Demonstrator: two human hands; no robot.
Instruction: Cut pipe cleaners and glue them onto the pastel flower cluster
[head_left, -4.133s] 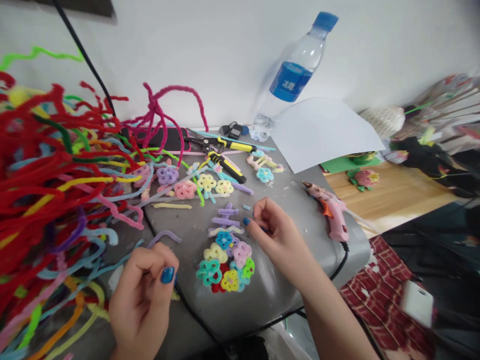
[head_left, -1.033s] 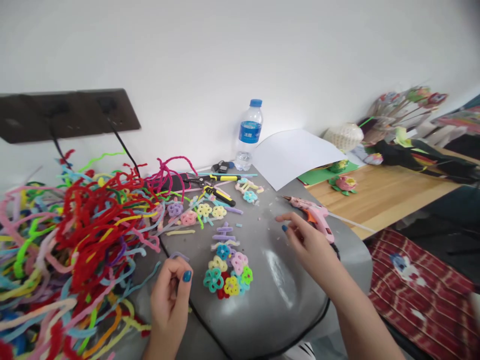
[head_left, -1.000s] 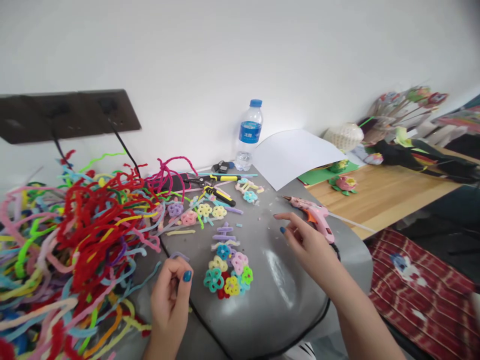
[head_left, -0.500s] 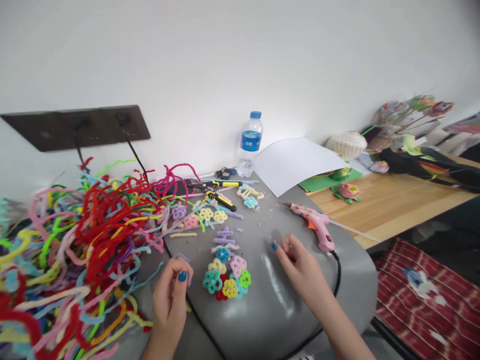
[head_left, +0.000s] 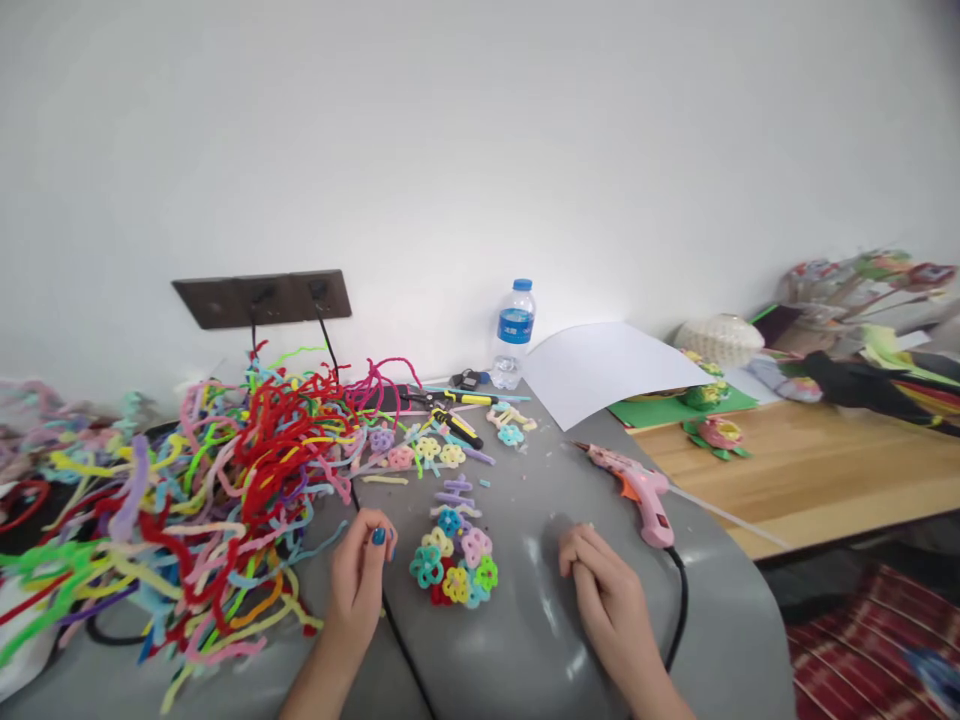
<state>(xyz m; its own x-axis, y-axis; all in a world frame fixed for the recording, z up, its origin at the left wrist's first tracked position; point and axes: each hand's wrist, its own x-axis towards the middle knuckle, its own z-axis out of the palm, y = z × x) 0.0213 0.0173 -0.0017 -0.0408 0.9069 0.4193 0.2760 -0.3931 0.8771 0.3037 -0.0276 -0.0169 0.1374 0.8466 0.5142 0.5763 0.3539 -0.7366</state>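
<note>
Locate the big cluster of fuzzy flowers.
In the head view, the flower cluster lies on the gray table, just left of centre, between the left hand and the right hand, touching neither.

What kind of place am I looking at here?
Probably a craft room or workshop corner: a gray table holds a heap of colorful pipe cleaners, a pink glue gun and a cluster of fuzzy flowers.

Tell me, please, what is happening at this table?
A person has the left hand and right hand on either side of a flower cluster, apart from it. Both hands are loosely curled, with nothing visibly held. The cluster lies on the grey table. The glue gun lies beyond the right hand; pliers lie farther back. Pipe cleaners are heaped at left.
</note>
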